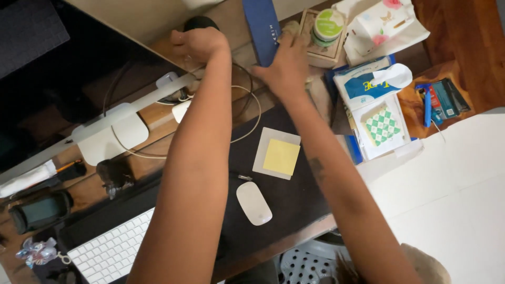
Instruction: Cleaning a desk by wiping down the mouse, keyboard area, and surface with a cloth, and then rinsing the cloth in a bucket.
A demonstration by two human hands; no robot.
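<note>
Here, at the far left, a white keyboard (113, 251) lies on a dark desk mat (286, 197), with the foot of a monitor stand (113, 134) behind it on the wooden desk (452, 31). Further in, the left hand (200, 42) reaches to the back of the desk and curls over a small black rounded object (199, 22); the fingers are bent around it, though how firmly they grip cannot be told. A white cable (247, 123) loops below that wrist. Nearer the front edge, a white mouse (254, 203) rests on the mat, and beside it a yellow sticky-note pad (281, 156) sits on a white square. The right hand (286, 66) presses against a long dark blue box (261, 29), fingers spread along its right side and lower end, touching rather than clearly gripping. The box is flat, narrow and plain navy with small pale lettering; its long axis runs away from the person, tilted slightly leftward at the top, which leaves the frame. Just right of it stands a round jar with a green and white lid (327, 26), then a blue tissue pack (368, 81) and a green checkered card (382, 126).
</note>
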